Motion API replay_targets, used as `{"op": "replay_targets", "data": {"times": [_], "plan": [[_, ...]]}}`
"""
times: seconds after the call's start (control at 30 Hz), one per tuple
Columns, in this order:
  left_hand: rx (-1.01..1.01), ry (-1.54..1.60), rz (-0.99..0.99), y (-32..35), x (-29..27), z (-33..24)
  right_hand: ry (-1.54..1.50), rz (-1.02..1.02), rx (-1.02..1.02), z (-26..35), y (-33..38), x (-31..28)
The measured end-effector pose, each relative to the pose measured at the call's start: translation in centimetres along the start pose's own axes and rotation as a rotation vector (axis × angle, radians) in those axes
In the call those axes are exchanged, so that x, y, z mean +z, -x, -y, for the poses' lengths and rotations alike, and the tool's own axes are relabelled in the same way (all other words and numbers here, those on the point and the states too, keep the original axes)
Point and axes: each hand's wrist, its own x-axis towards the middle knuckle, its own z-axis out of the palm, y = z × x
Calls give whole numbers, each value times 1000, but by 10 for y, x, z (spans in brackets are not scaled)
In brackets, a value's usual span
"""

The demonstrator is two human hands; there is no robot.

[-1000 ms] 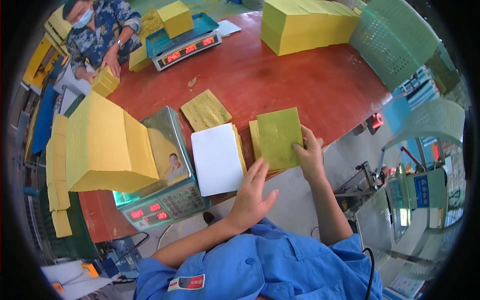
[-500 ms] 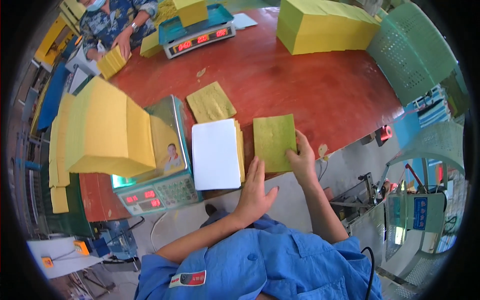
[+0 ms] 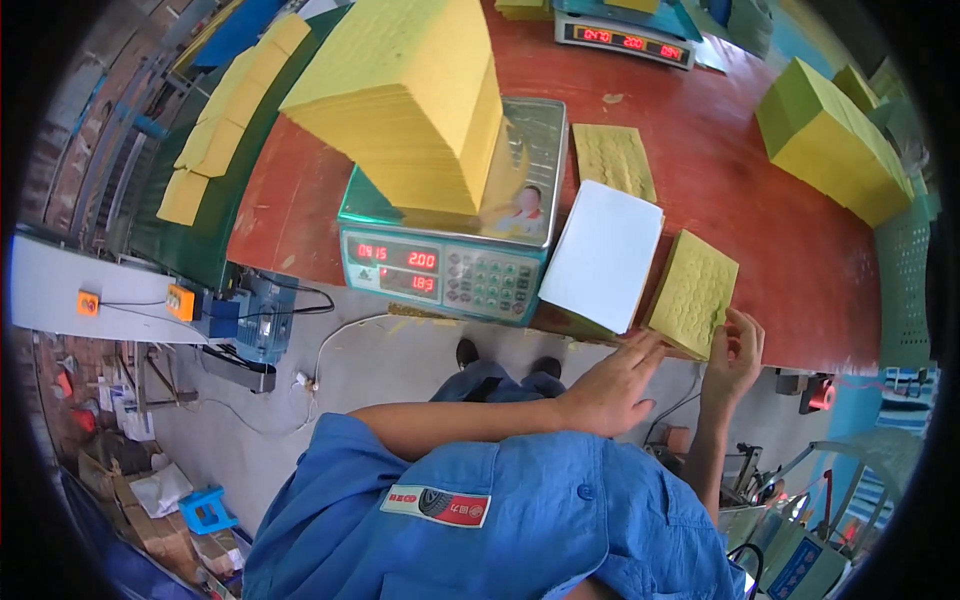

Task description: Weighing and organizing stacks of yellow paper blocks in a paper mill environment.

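Note:
A low stack of rough yellow paper sheets [image 3: 697, 287] lies at the table's front edge. My right hand [image 3: 735, 352] is at its lower right corner, thumb against the edge and fingers loosely bent, apart from the thumb. My left hand [image 3: 612, 388] has its fingers stretched out, tips by the stack's near left corner. White sheets [image 3: 603, 258] lie just left of it, with yellow paper partly hidden behind them. Another yellow sheet or thin pile [image 3: 613, 162] lies beyond. Further left, a digital scale [image 3: 440, 268] carries a tall block of yellow paper [image 3: 400, 100].
A second scale [image 3: 625, 38] stands at the far side of the red table [image 3: 800, 290]. A long yellow paper block [image 3: 835, 145] sits far right, near a green perforated chair back [image 3: 908, 270]. Yellow piles [image 3: 235, 105] line a green surface at left. Cables cross the floor below.
My view has swung left, so things appear further right and the person across the table is out of sight. My right thumb has moved off the stack's top to its edge.

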Motion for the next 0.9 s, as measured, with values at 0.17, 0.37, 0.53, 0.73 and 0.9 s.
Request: {"op": "replay_targets", "data": {"times": [0.17, 0.37, 0.53, 0.73, 0.9], "plan": [[-6, 131, 47, 22, -45, 0, -216, 30, -220, 76, 4, 6], [-69, 218, -182, 67, -146, 8, -385, 212, -277, 141, 16, 37], [282, -73, -581, 102, -273, -16, -517, 244, -298, 187, 21, 75], [470, -527, -605, 60, -393, -13, -812, 377, -149, 249, 28, 118], [462, -385, -442, 43, -417, 16, -846, 305, -119, 273, 45, 142]]}}
